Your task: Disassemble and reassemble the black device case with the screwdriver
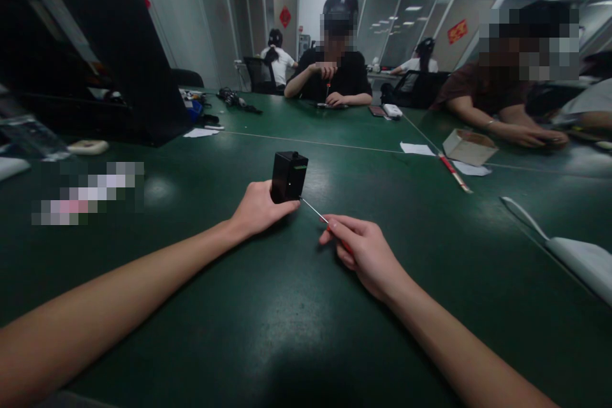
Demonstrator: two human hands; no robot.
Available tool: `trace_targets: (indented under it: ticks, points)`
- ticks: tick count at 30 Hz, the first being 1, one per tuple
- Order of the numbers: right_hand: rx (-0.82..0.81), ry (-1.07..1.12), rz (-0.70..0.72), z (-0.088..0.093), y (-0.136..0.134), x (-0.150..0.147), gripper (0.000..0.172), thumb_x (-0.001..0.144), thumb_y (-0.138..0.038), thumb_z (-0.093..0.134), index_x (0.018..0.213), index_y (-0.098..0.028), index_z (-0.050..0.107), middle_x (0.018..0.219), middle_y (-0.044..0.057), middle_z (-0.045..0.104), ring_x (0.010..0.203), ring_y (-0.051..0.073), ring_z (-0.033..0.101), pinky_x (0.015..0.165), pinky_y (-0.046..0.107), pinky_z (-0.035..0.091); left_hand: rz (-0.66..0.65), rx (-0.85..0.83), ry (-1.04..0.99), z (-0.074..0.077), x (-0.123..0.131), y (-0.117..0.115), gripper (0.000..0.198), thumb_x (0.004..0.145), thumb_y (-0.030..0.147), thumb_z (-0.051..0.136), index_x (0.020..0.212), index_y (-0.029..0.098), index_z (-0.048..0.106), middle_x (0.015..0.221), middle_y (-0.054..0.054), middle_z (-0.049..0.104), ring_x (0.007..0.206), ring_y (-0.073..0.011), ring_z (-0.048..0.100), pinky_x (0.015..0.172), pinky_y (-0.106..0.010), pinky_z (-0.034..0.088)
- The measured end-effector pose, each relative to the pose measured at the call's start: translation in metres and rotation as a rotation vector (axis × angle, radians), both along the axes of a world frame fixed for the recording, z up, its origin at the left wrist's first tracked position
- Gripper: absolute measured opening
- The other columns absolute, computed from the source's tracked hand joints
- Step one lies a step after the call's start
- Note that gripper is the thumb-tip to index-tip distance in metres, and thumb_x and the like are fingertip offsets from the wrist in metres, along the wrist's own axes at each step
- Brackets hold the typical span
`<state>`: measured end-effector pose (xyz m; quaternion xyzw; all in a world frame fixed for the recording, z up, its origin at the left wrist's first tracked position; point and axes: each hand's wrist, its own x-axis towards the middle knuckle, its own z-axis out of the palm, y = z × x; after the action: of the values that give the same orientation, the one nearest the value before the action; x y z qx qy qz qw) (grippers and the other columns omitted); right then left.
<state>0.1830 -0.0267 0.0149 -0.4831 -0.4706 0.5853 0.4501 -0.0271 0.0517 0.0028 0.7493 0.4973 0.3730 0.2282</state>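
Note:
My left hand point(258, 209) is closed around the lower part of a black box-shaped device point(289, 175) that stands upright on the green table. A small knob sticks up from the device's top. Between the fingers of my right hand point(366, 248) is a screwdriver point(316, 211) with a red handle and a thin metal shaft. Its tip meets the lower right edge of the device, close to my left thumb. Most of the handle is hidden by my fingers.
Across the green table point(229, 319), a person in black point(335, 70) holds another screwdriver. To the right lie a cardboard box point(469, 146), a red-and-white stick point(454, 173), and a white object with a strap point(581, 261). A large black panel point(115, 44) rises at left.

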Motion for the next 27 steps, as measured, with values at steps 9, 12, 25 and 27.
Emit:
trace_targets:
  ticks: [9,12,25,27]
  points:
    - [0.329,-0.471,-0.031,0.0,-0.004,0.004,0.028,0.089,-0.031,0.06,0.105,-0.015,0.074,0.072,0.004,0.073,0.068,0.018,0.066,0.066,0.03,0.049,0.019,0.032,0.079,0.001,0.002,-0.003,0.036,0.074,0.048,0.071,0.086,0.014,0.072,0.082,-0.007,0.073,0.073,-0.0239,0.068,0.063,-0.031,0.048]
    - [0.441,-0.598,-0.02,0.001,-0.006,0.007,0.028,0.09,-0.028,0.058,0.109,-0.017,0.074,0.076,0.004,0.076,0.075,0.02,0.071,0.075,0.034,0.051,0.018,0.034,0.086,0.001,0.002,-0.004,0.035,0.074,0.047,0.071,0.085,0.014,0.072,0.081,-0.007,0.073,0.072,-0.0234,0.068,0.062,-0.031,0.047]
    - [0.567,-0.796,-0.036,-0.003,-0.001,0.01,0.02,0.083,-0.025,0.064,0.099,-0.019,0.075,0.095,0.006,0.075,0.086,0.023,0.068,0.08,0.036,0.05,0.012,0.047,0.081,0.001,0.004,-0.007,0.033,0.075,0.044,0.07,0.086,0.014,0.073,0.08,-0.005,0.073,0.072,-0.0214,0.068,0.063,-0.029,0.048]
    - [0.481,-0.729,-0.032,-0.001,0.0,0.009,0.02,0.085,-0.032,0.063,0.093,-0.019,0.076,0.091,0.006,0.075,0.081,0.022,0.067,0.074,0.034,0.05,0.017,0.051,0.095,0.001,0.004,-0.007,0.033,0.075,0.045,0.069,0.085,0.014,0.073,0.08,-0.005,0.073,0.072,-0.0213,0.067,0.063,-0.029,0.048]
